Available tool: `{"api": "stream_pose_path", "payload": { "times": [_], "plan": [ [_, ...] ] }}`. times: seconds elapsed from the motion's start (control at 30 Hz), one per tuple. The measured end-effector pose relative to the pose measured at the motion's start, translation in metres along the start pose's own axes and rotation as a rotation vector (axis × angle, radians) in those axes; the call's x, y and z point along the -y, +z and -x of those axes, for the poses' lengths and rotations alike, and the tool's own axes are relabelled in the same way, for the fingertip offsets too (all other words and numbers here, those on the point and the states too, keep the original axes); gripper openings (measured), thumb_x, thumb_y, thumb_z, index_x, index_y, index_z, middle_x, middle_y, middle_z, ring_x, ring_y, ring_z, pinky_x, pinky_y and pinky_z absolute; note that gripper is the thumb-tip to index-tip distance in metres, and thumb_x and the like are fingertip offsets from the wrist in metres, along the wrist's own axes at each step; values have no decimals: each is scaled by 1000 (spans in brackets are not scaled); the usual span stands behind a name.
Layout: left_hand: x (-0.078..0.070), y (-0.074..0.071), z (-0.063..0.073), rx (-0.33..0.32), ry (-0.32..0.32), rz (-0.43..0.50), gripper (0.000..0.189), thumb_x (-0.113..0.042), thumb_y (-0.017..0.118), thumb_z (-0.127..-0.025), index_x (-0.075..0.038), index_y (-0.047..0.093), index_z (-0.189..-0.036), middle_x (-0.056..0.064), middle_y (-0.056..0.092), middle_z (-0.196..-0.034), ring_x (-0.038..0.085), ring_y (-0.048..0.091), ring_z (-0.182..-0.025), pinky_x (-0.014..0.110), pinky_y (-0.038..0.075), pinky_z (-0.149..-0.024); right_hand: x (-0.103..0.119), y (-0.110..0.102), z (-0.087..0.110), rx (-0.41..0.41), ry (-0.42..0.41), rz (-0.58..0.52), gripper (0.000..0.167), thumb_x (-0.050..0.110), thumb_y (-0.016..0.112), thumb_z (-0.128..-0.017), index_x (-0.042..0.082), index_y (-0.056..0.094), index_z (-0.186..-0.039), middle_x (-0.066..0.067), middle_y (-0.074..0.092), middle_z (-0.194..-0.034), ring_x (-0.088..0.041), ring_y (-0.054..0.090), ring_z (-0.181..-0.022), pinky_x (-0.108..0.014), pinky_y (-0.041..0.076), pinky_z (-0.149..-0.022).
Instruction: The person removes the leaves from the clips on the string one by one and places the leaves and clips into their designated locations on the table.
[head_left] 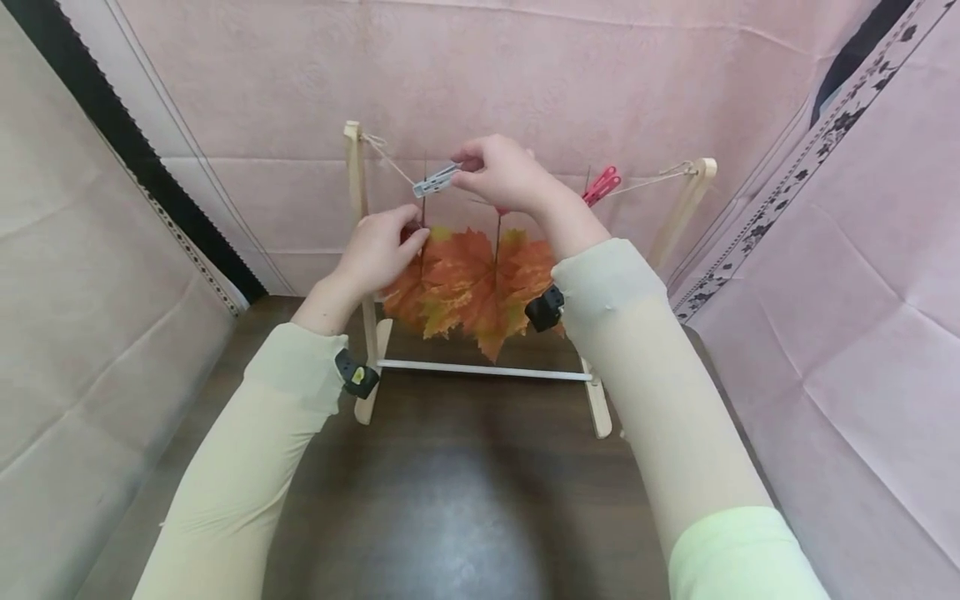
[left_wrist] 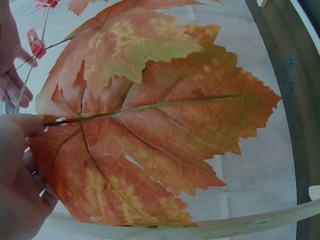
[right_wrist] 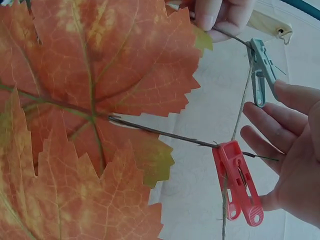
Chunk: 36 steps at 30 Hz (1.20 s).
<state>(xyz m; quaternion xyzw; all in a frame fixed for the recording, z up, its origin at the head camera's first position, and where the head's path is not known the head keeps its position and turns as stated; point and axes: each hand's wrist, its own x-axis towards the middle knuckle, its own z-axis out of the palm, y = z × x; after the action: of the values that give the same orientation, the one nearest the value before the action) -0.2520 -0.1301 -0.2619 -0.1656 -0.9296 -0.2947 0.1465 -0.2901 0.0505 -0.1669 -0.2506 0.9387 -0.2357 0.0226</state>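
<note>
My left hand (head_left: 377,252) pinches the stem of the leftmost maple-like leaf (left_wrist: 155,112), orange-red with yellow patches, at its base. Above it, my right hand (head_left: 504,177) holds a light blue clothespin (head_left: 435,180) by its handles, thumb on one and a fingertip at the other. The clothespin's nose is at the stem and the thin string (right_wrist: 242,107) in the right wrist view. A red clothespin (right_wrist: 235,180) fastens the neighbouring leaf's stem (right_wrist: 160,132) to the string, below my right fingers. Another red clothespin (head_left: 602,186) sits farther right, partly behind my right forearm.
The string runs between two wooden posts, left (head_left: 356,171) and right (head_left: 684,212). A white rod (head_left: 487,369) joins their feet low over the dark wooden table (head_left: 450,500). Pink cloth (head_left: 600,75) hangs behind and at both sides.
</note>
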Motion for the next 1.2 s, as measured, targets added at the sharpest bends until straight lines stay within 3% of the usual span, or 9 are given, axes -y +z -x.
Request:
{"api": "stream_pose_path", "payload": {
  "times": [0.1, 0.2, 0.43, 0.6, 0.73, 1.0, 1.2],
  "plan": [
    [2, -1, 1, 32, -6, 38, 19, -21, 49, -97, -7, 60, -103, 10, 62, -88, 24, 51, -76, 35, 39, -70, -2, -2, -1, 42, -3, -35, 37, 27, 52, -96, 9, 55, -128, -4, 61, -124, -15, 54, -114, -36, 30, -107],
    [5, -1, 2, 56, -17, 70, 19, -22, 49, -97, -6, 60, -101, 9, 59, -83, 22, 50, -73, 34, 38, -67, -3, -4, -1, 73, -17, -96, 34, 23, 54, -94, 6, 57, -124, -7, 61, -121, -16, 56, -107, -30, 44, -94],
    [14, -1, 6, 105, -4, 120, 21, -25, 52, -96, -7, 60, -88, 5, 50, -70, 19, 45, -65, 31, 36, -61, 0, -10, -1, 106, -31, -121, 35, 22, 59, -91, 5, 60, -122, -9, 64, -119, -16, 57, -109, -30, 42, -98],
    [17, -4, 8, 156, 5, 190, 14, -19, 61, -90, -6, 63, -91, 7, 57, -79, 19, 50, -73, 30, 40, -67, 1, -13, -2, 111, -38, -108, 35, 22, 58, -91, 5, 60, -122, -10, 64, -120, -17, 56, -112, -32, 41, -100],
    [19, -7, 9, 171, -5, 188, 11, -15, 63, -88, -4, 64, -89, 8, 62, -85, 18, 54, -80, 30, 42, -73, 0, -14, -1, 109, -50, -104, 32, 22, 60, -91, 5, 63, -118, -10, 65, -117, -17, 58, -107, -32, 42, -98],
    [23, -12, 10, 198, -1, 169, 16, -18, 61, -91, -5, 59, -82, 4, 47, -70, 19, 43, -67, 31, 34, -64, -3, -12, 1, 112, -47, -93, 30, 22, 57, -93, 7, 62, -119, -7, 65, -114, -18, 56, -104, -31, 42, -97],
    [25, -13, 8, 199, 1, 179, 16, -19, 61, -91, -5, 61, -83, 2, 46, -67, 16, 40, -62, 31, 33, -61, -5, -13, 0, 64, -55, -87, 29, 22, 56, -94, 9, 64, -118, -5, 65, -114, -14, 51, -96, -27, 40, -88]
  ]
}}
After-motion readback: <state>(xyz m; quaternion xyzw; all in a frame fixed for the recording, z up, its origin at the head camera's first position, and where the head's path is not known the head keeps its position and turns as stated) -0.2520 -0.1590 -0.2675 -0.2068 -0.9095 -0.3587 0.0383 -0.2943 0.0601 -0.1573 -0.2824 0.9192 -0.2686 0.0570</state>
